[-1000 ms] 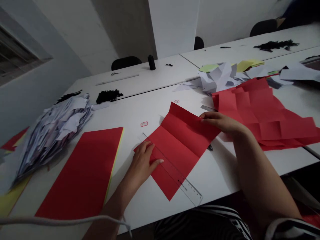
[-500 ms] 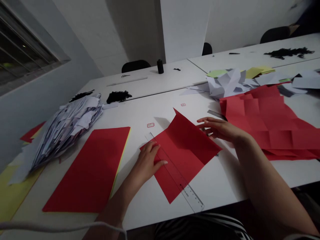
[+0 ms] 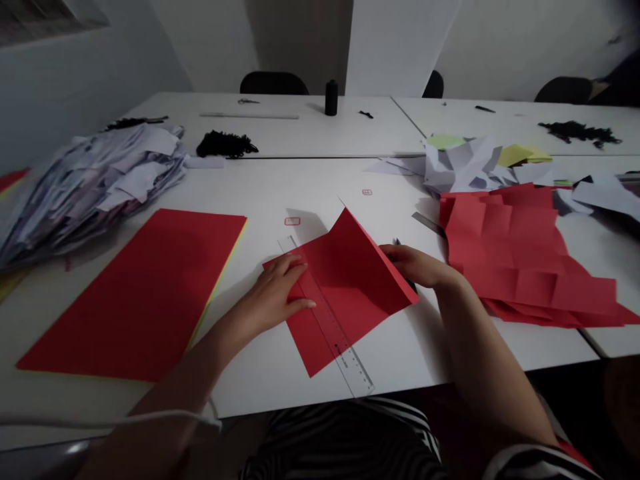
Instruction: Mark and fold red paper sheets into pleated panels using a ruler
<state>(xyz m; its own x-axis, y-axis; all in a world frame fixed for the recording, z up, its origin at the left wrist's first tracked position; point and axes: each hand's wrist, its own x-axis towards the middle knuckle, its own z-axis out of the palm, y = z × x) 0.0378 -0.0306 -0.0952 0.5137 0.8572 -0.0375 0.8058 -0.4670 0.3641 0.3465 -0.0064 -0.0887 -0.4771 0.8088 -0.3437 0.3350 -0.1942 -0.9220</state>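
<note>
Ruler (image 3: 326, 319) beneath my left hand (image 3: 273, 291), its fingers spread, slants near-right across the red sheet (image 3: 341, 292) on the tabletop (image 3: 250, 383), whose raised flap (image 3: 369, 267) lies nearer my right hand (image 3: 419, 265), its partly hidden grip unclear from here.

I note dim, greyish light overall; a soft shadow lies at eleven o'clock from the folded red sheet (image 3: 350, 283); the window (image 3: 45, 21), ten o'clock, is blurred.

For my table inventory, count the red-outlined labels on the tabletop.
2: one label lies just beyond the far end of the clear ruler; the other label lies farther back and to the right. More may be hidden.
</note>
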